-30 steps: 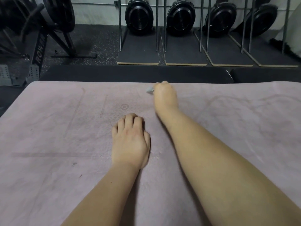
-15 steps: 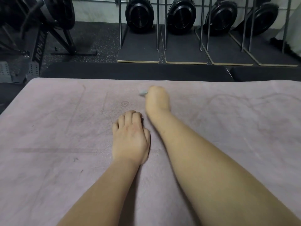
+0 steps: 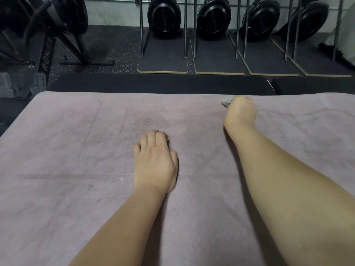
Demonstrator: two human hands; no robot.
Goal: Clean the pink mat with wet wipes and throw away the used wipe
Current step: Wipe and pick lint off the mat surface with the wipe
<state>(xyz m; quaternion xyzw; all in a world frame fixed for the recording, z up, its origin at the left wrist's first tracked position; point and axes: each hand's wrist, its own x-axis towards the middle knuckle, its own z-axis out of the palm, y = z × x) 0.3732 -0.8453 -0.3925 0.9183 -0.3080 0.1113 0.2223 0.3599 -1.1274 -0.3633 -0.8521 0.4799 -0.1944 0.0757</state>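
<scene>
I am leaning over the pink mat (image 3: pixel 57 189), which fills the lower two thirds of my view and runs out of sight at 3, 6 and 9 o'clock. Its far edge lies straight across at 12 o'clock, against a dark floor (image 3: pixel 119 45).

My left hand (image 3: pixel 155 162) rests on the mat near the middle of the view, back upward. Its fingers (image 3: pixel 153 137) are curled under together and hold nothing. Just past them, toward 12 o'clock, a small ring mark (image 3: pixel 148 121) is printed on the mat, with faint lines at its 9 o'clock.

My right hand (image 3: pixel 240 112) reaches out toward 1 o'clock, close to the mat's far edge and well apart from the left hand. Its fingers are bunched and clamped on the wipe (image 3: pixel 226 102), and the hand bears down on the mat. Only a small grey-white corner of the wipe shows, poking out at the hand's 11 o'clock; the rest is hidden under my palm. I cannot tell how each finger lies, since the back of the hand covers them.

Beyond the mat, from 12 to 2 o'clock, four dark boards (image 3: pixel 163 60) sit side by side on the floor. Thin metal rods (image 3: pixel 141 25) rise from them, and round black wheels (image 3: pixel 164 14) stand behind. At 10 o'clock stands a black exercise machine (image 3: pixel 46 54) with white lettering on its frame.
</scene>
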